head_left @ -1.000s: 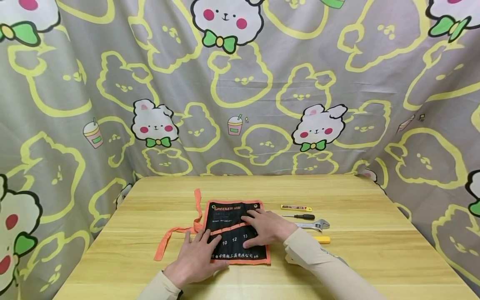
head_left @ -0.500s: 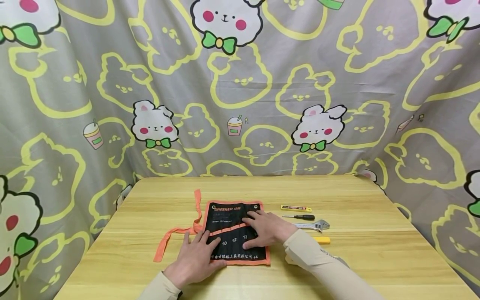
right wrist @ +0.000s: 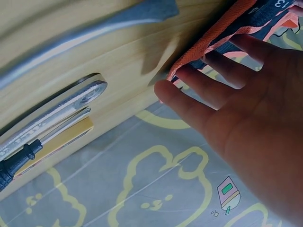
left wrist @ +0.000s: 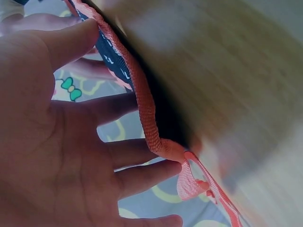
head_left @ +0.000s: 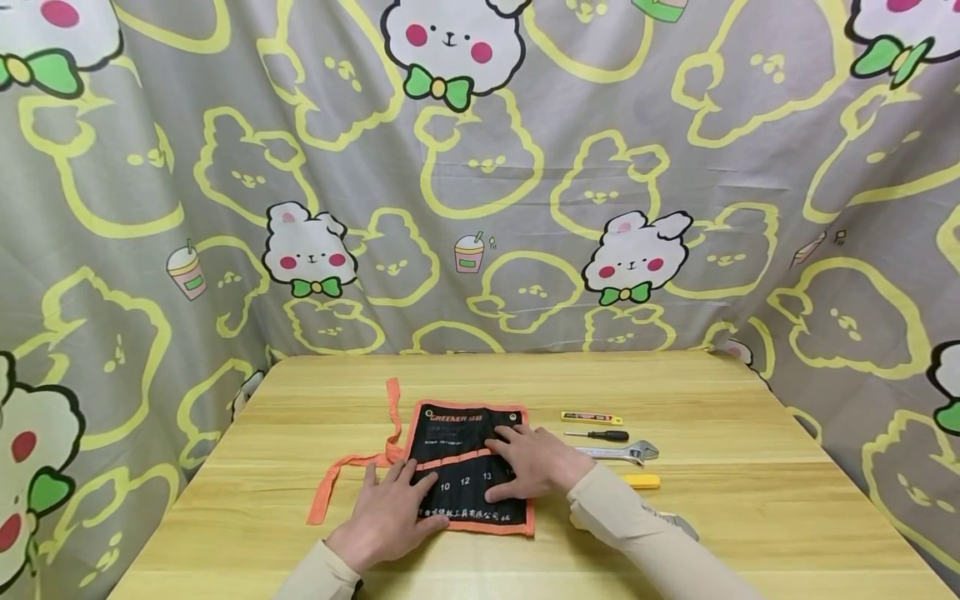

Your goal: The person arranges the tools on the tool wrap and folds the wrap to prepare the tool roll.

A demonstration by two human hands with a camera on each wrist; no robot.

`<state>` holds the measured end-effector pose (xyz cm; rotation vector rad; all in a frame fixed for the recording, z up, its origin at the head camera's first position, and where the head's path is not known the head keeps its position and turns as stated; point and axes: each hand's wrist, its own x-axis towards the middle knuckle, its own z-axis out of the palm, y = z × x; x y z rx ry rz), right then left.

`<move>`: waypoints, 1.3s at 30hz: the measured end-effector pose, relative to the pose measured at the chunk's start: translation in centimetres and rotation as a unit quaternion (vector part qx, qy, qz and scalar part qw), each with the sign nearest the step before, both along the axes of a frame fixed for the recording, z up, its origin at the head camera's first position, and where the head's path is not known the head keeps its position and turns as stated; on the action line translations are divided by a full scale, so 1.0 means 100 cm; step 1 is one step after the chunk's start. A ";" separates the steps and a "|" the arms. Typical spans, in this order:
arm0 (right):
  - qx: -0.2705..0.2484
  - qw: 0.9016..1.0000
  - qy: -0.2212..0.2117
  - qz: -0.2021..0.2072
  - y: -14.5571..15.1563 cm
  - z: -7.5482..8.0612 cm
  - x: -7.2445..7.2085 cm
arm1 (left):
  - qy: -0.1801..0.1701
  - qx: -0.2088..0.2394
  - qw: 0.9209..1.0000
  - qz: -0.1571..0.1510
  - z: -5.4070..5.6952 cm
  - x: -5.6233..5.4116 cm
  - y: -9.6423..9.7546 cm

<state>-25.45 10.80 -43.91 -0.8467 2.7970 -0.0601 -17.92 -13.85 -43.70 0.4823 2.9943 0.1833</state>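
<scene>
A black cloth tool pouch (head_left: pixel 480 492) with orange trim lies unrolled on the table, printed with numbers and lettering. My left hand (head_left: pixel 386 512) rests on its lower left edge, fingers spread. In the left wrist view the thumb and fingers (left wrist: pixel 147 179) reach over the orange border. Across the upper right part lies my right hand (head_left: pixel 536 458), its fingers extended and apart. The right wrist view shows those fingers (right wrist: pixel 189 99) over the pouch's orange side edge (right wrist: pixel 218 33). Both hands cover parts of the pockets. An orange tie strap (head_left: pixel 337 475) trails from the pouch's left side.
Right of the pouch lie a small yellow pack (head_left: pixel 591 417), a black-handled screwdriver (head_left: pixel 600 434), an adjustable wrench (head_left: pixel 626 452) and a yellow-ended item (head_left: pixel 642 481). A grey item (head_left: pixel 681 525) shows partly behind the right sleeve. A patterned curtain (head_left: pixel 480 292) hangs behind the wooden table (head_left: pixel 315 400).
The pouch's lower edge has swung slightly to the left, and its top has shifted a little right. My left hand has moved slightly left. The tools lie where they were.
</scene>
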 end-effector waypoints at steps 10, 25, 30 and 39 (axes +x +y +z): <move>0.004 1.000 0.013 -0.002 -0.001 -0.002 0.004 | -0.001 0.000 1.000 0.005 -0.001 -0.005 -0.002; 0.032 0.999 0.040 -0.013 -0.007 -0.002 0.016 | -0.013 0.030 0.999 0.020 -0.002 -0.014 -0.006; 0.046 0.998 0.048 -0.018 -0.011 -0.001 0.022 | -0.017 0.035 0.999 0.024 -0.001 -0.017 -0.007; 0.029 0.997 0.070 -0.015 -0.014 -0.002 0.034 | -0.024 0.043 0.998 0.025 0.000 -0.024 -0.008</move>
